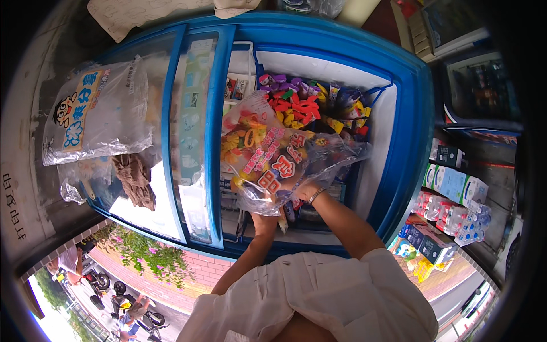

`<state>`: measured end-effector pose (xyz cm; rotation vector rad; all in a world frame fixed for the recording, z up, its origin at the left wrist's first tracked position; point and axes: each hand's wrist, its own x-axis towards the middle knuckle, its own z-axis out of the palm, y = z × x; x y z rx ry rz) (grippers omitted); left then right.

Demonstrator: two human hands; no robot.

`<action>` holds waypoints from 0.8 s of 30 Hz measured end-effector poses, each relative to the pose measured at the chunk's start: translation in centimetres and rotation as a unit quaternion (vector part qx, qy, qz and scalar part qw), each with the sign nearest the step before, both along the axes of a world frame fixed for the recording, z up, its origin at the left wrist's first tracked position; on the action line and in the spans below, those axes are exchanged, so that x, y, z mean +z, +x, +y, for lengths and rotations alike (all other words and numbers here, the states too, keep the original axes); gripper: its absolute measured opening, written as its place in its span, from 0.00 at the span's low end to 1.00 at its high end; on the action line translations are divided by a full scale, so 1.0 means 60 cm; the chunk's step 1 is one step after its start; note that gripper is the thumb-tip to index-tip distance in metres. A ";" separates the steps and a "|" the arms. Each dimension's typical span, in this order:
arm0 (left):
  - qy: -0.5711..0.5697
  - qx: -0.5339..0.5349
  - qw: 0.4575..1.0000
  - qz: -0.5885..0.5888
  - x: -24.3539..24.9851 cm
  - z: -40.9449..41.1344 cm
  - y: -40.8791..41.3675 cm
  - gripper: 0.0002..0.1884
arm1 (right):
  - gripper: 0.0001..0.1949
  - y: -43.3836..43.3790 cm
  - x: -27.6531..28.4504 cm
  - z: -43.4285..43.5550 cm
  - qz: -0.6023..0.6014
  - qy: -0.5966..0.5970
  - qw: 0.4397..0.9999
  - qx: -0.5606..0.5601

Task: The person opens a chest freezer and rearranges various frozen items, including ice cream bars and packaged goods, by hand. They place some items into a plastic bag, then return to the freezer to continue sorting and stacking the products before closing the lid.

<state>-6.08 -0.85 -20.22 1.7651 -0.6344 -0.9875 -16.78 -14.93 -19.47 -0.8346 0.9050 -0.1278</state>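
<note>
A large clear plastic bag (273, 156) with printed lettering and bright wrapped items inside lies slanted across the open half of a blue chest freezer (410, 137). My right hand (307, 191), with a bracelet at the wrist, grips the bag near its loose, crumpled end. Under the bag's lower edge is my left hand (263, 220); the plastic and its print hide its fingers. Beyond the bag, red wrapped packets (295, 107) and purple wrapped packets (295, 85) fill a wire basket (376, 89) in the freezer.
On the freezer's glass lid lie another printed plastic bag (107, 111) and a brown cloth (134, 181). The sliding lid's blue frame (216, 137) borders the opening at left. Shrink-wrapped bottles (453, 213) and cartons (455, 184) stand at right. People and motorbikes (136, 303) are outside.
</note>
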 end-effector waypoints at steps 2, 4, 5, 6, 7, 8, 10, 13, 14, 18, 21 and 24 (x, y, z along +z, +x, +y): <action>-0.024 -0.055 0.994 -0.094 0.036 -0.015 0.012 0.24 | 0.26 -0.005 0.008 0.002 -0.012 0.042 0.999 0.007; -0.045 -0.108 0.979 -0.167 0.067 -0.024 0.027 0.22 | 0.26 -0.002 0.038 -0.001 -0.027 0.055 0.998 0.012; -0.053 -0.136 0.971 -0.191 0.079 -0.024 0.029 0.22 | 0.26 0.002 0.056 -0.003 -0.034 0.048 0.998 0.013; -0.073 -0.129 0.985 -0.093 0.140 -0.047 0.023 0.22 | 0.26 0.006 0.080 -0.008 -0.039 0.027 0.999 0.010; -0.037 -0.032 0.997 -0.064 0.145 -0.042 0.017 0.21 | 0.27 0.012 0.118 -0.017 -0.046 -0.011 0.999 0.012; -0.011 -0.006 0.999 0.040 0.169 -0.049 0.016 0.21 | 0.29 0.016 0.152 -0.027 -0.050 -0.048 0.998 0.009; 0.002 0.023 0.981 0.193 0.214 -0.074 0.015 0.22 | 0.28 0.015 0.196 -0.044 -0.055 -0.127 0.990 0.023; -0.012 -0.025 0.932 0.362 0.268 -0.104 0.012 0.19 | 0.40 -0.006 0.247 -0.073 -0.029 -0.067 0.992 0.105; 0.001 -0.016 0.920 0.391 0.269 -0.096 0.003 0.20 | 0.41 -0.019 0.253 -0.067 -0.015 -0.076 0.991 0.110; 0.021 -0.006 0.852 0.524 0.246 -0.048 -0.062 0.21 | 0.39 -0.078 0.313 -0.032 0.034 -0.189 0.976 0.106; 0.067 -0.017 0.792 0.607 0.276 -0.031 -0.116 0.21 | 0.39 -0.143 0.338 -0.027 0.121 -0.165 0.957 0.208; 0.121 -0.030 0.764 0.633 0.282 -0.005 -0.171 0.22 | 0.36 -0.207 0.353 0.005 0.148 -0.038 0.969 0.195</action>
